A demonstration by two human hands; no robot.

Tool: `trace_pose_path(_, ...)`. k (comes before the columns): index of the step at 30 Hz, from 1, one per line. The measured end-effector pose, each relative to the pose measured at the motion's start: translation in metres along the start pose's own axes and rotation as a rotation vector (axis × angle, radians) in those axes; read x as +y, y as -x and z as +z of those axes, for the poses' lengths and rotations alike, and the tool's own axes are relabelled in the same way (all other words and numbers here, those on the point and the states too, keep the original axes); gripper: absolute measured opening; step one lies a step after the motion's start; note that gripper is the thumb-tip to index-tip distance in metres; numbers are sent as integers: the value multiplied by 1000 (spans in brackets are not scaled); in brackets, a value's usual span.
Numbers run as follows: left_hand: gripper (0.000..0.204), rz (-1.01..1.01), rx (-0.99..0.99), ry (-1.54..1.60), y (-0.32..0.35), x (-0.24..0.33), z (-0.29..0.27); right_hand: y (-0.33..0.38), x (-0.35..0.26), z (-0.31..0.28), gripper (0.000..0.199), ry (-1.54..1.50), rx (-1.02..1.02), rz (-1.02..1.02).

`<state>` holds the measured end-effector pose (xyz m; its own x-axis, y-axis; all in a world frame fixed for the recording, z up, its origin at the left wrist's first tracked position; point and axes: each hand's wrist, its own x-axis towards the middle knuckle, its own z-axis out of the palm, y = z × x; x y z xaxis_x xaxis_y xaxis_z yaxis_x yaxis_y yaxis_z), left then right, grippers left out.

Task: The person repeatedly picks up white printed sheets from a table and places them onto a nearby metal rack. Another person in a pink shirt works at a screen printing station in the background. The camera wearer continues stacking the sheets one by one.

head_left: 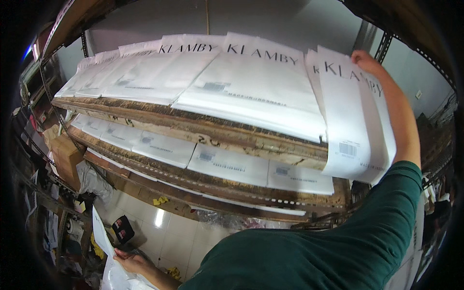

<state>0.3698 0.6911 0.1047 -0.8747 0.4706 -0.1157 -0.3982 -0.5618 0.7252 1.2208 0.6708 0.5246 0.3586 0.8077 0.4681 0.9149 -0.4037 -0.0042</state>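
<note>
High at the right end of the shelf, my right hand (366, 61) grips the upper edge of a flat white printed bag (355, 123). That bag hangs bent over the shelf's end and shows dark lettering and a barcode. My left hand (131, 263) is low at the left, closed round the edge of another white bag or sheet (103, 237), its lower part leaving the picture. Rows of similar white bags (251, 82) lean on the upper wooden shelf (232, 124), overlapping one another.
More white bags (227, 164) lie on the lower shelf. A cardboard box (66, 157) stands at the left beside clear plastic wrapping (94, 181). On the tiled floor (176, 239) are a dark box-like object (123, 229) and yellow scraps (160, 200). Perforated metal posts (385, 46) frame the shelving.
</note>
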Motion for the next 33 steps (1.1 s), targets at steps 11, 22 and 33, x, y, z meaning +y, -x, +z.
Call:
trace_pose_path(11, 38, -97, -81, 19, 30, -16, 12, -46, 37, 67, 16, -156, -8, -114)
trace_pose_path(22, 50, -258, -120, -14, 36, -27, 22, -40, 20, 62, 21, -122, -14, -10)
trace_pose_path(33, 38, -249, -268, 25, 15, -36, 23, 82, -176, -57, 28, -321, -159, -370)
